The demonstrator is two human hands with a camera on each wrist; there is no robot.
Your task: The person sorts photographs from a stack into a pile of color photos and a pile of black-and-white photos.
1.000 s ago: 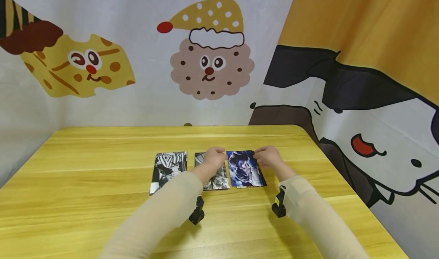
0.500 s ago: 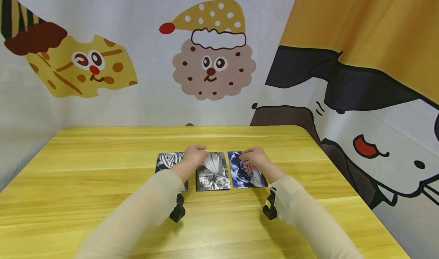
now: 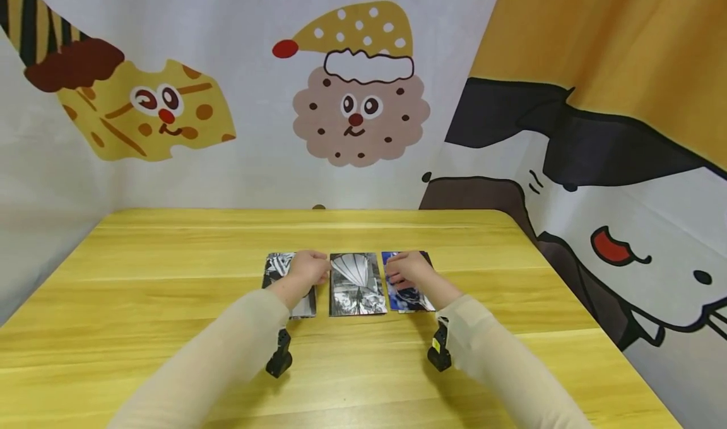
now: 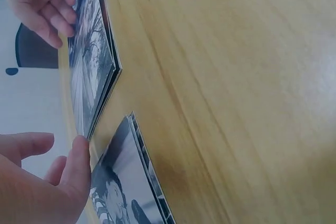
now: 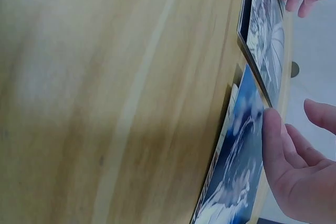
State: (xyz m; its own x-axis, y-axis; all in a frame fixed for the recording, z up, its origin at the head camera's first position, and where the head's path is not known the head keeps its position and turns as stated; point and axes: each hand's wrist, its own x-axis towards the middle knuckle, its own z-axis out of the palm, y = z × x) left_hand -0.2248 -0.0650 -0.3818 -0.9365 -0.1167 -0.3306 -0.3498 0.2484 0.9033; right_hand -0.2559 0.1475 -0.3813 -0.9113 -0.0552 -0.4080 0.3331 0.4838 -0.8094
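Note:
Three small stacks of picture cards lie side by side on the wooden table. The left stack (image 3: 309, 306) has a black-and-white picture on top and is partly hidden by my left hand (image 3: 307, 269). That hand's fingers are loosely bent at the gap beside the middle stack (image 3: 358, 285), a grey picture with pale fan-like lines. In the left wrist view its fingertip (image 4: 80, 148) appears at the middle stack's corner. My right hand (image 3: 410, 269) is over the blue-topped right stack (image 3: 406, 299), partly covering it. In the right wrist view its fingertip (image 5: 270, 116) meets that stack's inner edge.
The yellow wood-grain table (image 3: 170, 271) extends around the stacks. Behind it hangs a curtain (image 3: 255, 183) with cartoon prints. Small black cameras (image 3: 279, 355) are strapped under both wrists.
My left hand has moved left, from over the middle stack to the left one, uncovering the middle picture. My right hand has shifted left from the right stack's outer edge across its top.

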